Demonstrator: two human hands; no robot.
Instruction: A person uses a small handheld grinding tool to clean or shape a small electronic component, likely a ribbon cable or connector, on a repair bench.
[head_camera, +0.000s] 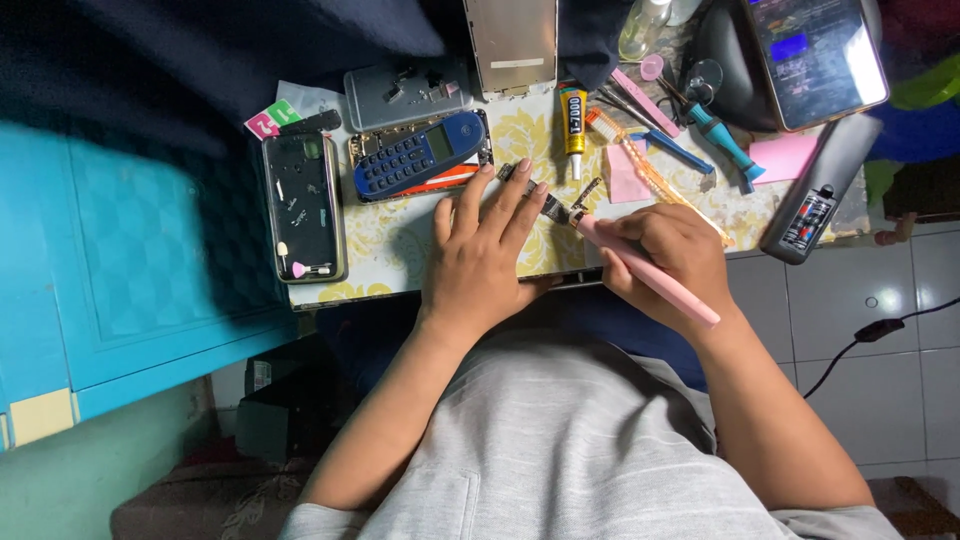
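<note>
My left hand (482, 250) lies flat on the small work table (375, 262), fingers spread, pressing down a thin dark strip-like part (550, 205) that runs out from under the fingertips. My right hand (668, 258) grips a pink pen-shaped tool (660, 281). Its metal tip (578, 214) meets the small part just right of my left fingertips. What lies under my left palm is hidden.
A blue handset (420, 153) and opened phone shells (304, 205) lie left of my hands. A glue tube (572, 119), tweezers, a blue screwdriver (725, 135) and pink notes (783, 157) sit behind. A phone (817, 57) rests at far right. A cable (868, 335) crosses the tiled floor.
</note>
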